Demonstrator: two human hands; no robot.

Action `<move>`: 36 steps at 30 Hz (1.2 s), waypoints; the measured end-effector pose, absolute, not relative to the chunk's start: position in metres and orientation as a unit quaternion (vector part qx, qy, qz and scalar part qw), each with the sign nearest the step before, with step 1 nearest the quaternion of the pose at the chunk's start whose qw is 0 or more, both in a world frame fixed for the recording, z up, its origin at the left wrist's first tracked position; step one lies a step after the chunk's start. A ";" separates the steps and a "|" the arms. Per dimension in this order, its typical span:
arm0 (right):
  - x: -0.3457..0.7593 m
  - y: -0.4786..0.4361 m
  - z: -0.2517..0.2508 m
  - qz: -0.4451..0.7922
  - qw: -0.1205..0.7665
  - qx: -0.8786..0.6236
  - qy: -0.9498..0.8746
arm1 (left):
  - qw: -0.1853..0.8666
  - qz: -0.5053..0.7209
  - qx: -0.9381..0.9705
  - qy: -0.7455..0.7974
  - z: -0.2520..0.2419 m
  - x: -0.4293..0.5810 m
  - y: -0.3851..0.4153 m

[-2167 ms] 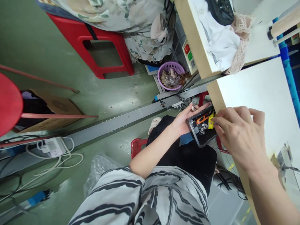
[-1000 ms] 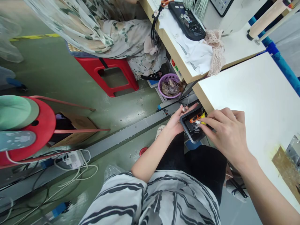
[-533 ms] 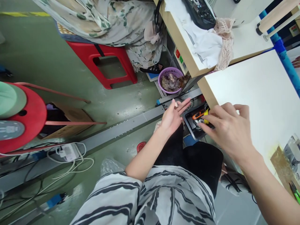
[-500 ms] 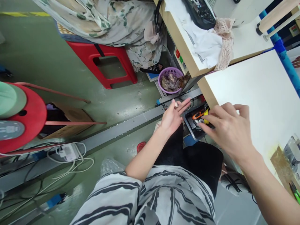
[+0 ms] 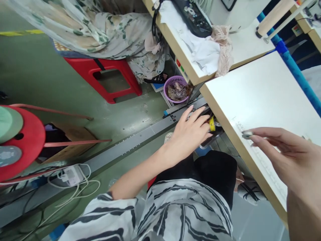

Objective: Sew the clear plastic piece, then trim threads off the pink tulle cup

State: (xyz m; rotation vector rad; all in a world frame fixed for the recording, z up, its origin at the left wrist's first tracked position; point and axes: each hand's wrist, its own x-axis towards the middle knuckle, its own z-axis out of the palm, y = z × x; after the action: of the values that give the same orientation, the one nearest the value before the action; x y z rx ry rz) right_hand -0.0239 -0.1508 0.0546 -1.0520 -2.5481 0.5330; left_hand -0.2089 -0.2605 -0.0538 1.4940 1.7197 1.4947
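Under the table edge, the left hand (image 5: pixel 191 134) lies flat on the drawer (image 5: pixel 212 138); the right hand's (image 5: pixel 283 155) grip pinches a small metal piece (image 5: pixel 247 134).

Green floor (image 5: pixel 37 67) under you, grey rail (image 5: pixel 135 140) crossing it. Red stool (image 5: pixel 110 78) ahead, purple basket (image 5: pixel 177 88) beside it. White desk (image 5: pixel 260 97) at your right, even light.

small metal piece (image 5: pixel 247 134) | pinched in fingertips | above white tabletop edge
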 end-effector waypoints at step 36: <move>0.089 -0.124 0.039 0.601 0.338 -0.398 -0.605 | 0.487 0.694 0.114 0.518 -0.077 -0.164 -0.258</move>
State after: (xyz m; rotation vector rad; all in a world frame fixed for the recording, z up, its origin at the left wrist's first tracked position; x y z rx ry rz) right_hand 0.0887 -0.1239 0.0391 -1.0367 -1.5761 1.5670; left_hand -0.1644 -0.2584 -0.0770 0.2767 1.2609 1.6880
